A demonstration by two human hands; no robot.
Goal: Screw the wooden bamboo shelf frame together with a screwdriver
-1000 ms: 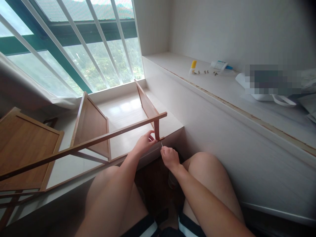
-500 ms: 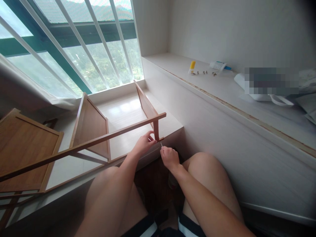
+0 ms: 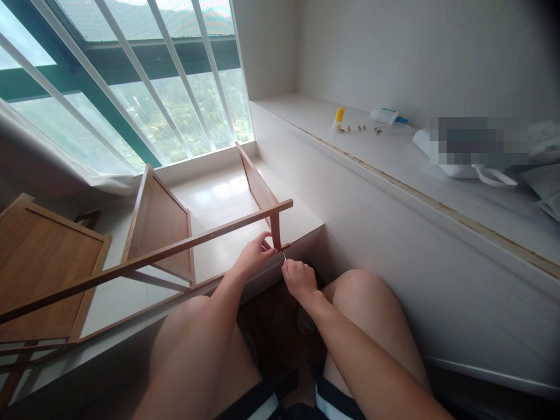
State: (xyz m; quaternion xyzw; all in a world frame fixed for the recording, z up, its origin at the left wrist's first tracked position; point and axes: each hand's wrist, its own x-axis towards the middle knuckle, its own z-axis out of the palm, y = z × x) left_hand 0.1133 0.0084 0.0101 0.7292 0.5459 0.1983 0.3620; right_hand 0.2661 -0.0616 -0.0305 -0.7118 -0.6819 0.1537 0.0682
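Note:
A wooden shelf frame [image 3: 157, 233] lies on its side on the white window ledge [image 3: 219, 198], its long rail running from lower left up to the right. My left hand [image 3: 254, 254] pinches the short upright post [image 3: 275, 230] at the frame's near corner. My right hand [image 3: 297, 279] is closed around a thin metal tool [image 3: 284, 256] whose tip points up at the bottom of that corner. My bare knees are below both hands.
A raised white counter [image 3: 394, 157] runs along the right with a yellow-capped tube [image 3: 338, 118], a white and blue tube [image 3: 387, 115], several small screws [image 3: 363, 128] and a white bag [image 3: 472, 169]. A barred window [image 3: 131, 87] is ahead. Another wooden panel [image 3: 44, 262] lies at left.
The view has drifted slightly; both hands stay at the frame's corner in nearly the same pose.

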